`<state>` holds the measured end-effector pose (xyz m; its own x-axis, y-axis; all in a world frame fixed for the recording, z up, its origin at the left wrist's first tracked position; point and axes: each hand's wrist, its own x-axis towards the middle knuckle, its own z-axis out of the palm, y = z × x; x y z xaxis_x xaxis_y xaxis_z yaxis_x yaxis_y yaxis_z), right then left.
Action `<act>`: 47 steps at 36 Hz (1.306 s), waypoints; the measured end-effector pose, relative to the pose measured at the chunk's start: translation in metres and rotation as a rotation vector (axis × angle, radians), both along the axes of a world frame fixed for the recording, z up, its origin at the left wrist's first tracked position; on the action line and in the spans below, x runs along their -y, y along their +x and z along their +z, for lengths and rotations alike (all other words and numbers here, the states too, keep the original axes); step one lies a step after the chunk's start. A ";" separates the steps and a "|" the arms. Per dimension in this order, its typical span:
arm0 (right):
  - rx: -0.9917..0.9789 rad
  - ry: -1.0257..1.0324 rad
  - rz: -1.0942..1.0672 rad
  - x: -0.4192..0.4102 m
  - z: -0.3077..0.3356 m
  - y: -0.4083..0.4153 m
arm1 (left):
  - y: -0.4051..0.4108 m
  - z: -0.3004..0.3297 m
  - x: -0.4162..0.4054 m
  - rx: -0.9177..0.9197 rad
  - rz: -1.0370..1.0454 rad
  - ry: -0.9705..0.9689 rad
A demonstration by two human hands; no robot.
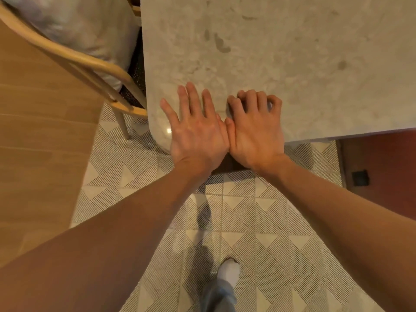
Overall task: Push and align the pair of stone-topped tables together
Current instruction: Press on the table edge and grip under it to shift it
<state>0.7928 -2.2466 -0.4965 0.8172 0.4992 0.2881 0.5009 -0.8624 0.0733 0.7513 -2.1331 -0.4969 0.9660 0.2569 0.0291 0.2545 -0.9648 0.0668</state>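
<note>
Both your hands lie on the near edge of the stone-topped table (pixel 292 52), side by side and touching along the thumbs. Your left hand (pixel 198 129) is flat and spread wide, fingers fanned out and pointing far, holding nothing. Your right hand (pixel 254 131) is palm down too, with its fingers (pixel 252 100) curled so the tips press into the stone; it grips nothing either. The pale mottled top fills the far right of the view, its rounded near-left corner just left of your left hand. Only this one top is clearly in view; whether the pale blurred surface (pixel 85 25) far left is the second table, you cannot tell. A light wooden chair (pixel 90 61) stands just beside the table's left edge, with a wood-grain panel (pixel 40 131) on the left. Below your arms is patterned tile floor (pixel 247 221), and one white-socked foot (pixel 229 271) stands near
</note>
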 end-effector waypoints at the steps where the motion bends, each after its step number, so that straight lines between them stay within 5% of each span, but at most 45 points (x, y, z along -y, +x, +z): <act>1: 0.002 -0.002 -0.009 -0.003 0.001 0.004 | 0.004 0.000 -0.004 0.001 -0.005 0.003; 41: 0.051 0.046 -0.063 -0.055 -0.005 0.071 | 0.082 -0.007 -0.069 0.201 -0.125 -0.025; 47: -0.163 0.099 -0.003 -0.047 0.011 0.070 | 0.087 0.029 -0.062 -0.147 -0.091 0.018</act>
